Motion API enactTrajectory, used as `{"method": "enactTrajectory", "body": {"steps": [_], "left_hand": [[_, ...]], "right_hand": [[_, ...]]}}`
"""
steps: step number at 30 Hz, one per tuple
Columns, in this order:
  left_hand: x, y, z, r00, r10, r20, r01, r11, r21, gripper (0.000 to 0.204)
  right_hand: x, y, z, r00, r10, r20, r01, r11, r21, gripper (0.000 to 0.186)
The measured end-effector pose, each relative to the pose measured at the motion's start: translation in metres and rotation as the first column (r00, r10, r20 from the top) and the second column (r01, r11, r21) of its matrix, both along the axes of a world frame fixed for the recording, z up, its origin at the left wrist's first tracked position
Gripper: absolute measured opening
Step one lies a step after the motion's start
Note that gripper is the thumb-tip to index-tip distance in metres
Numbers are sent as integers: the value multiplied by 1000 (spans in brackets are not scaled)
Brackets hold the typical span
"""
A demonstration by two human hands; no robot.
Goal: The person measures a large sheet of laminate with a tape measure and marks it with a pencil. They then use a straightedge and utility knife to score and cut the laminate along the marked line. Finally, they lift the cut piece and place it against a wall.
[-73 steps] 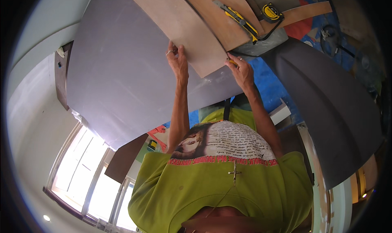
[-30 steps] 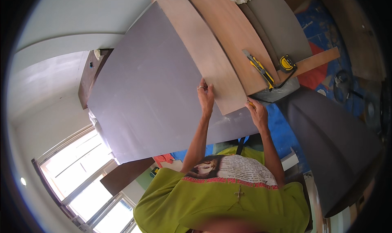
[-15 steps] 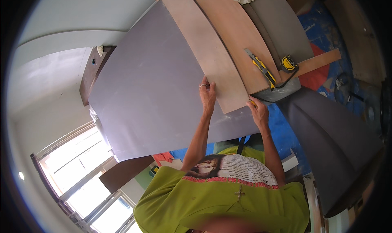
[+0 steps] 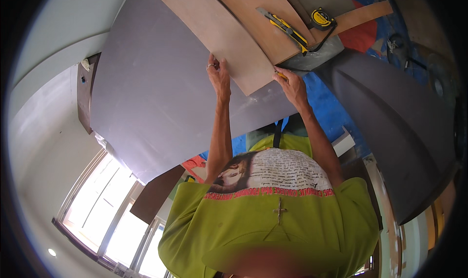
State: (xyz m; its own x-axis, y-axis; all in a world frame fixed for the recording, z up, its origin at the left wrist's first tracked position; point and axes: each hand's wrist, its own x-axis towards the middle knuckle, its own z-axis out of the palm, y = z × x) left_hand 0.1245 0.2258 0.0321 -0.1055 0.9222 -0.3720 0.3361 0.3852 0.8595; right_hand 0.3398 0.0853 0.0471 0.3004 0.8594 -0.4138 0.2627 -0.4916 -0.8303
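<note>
A long pale wooden board (image 4: 229,39) lies over a large grey sheet (image 4: 151,78), its near end pointing toward me. My left hand (image 4: 219,78) has its thumb and fingers closed at the board's left edge, the other fingers curled. At the board's right edge, by the near corner, my right hand (image 4: 293,88) pinches a short yellow pencil (image 4: 280,75), mostly covered by the fingers. Beyond that edge, a yellow and black utility knife (image 4: 285,30) with its blade out rests on a second, browner board (image 4: 243,5).
A yellow tape measure (image 4: 321,19) sits beside a narrow wood strip (image 4: 363,19) at the far right. Dark curved sheet material (image 4: 390,127) stands at the right, above blue floor covering (image 4: 324,100). Windows (image 4: 105,210) are at the lower left.
The whole scene has shifted up and left in the picture as the view moved. Both hands keep about the same places on the pale board's edges.
</note>
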Motion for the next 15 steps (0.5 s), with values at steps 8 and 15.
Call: {"method": "enactTrajectory", "body": {"steps": [8, 15], "left_hand": [[-1, 0, -5, 1000, 28, -7, -28, 1000, -3, 62], [1, 2, 3, 998, -32, -52, 34, 999, 29, 53]], "right_hand": [[3, 1, 5, 1000, 15, -17, -15, 1000, -18, 46], [1, -1, -6, 1000, -10, -19, 10, 1000, 8, 43]]}}
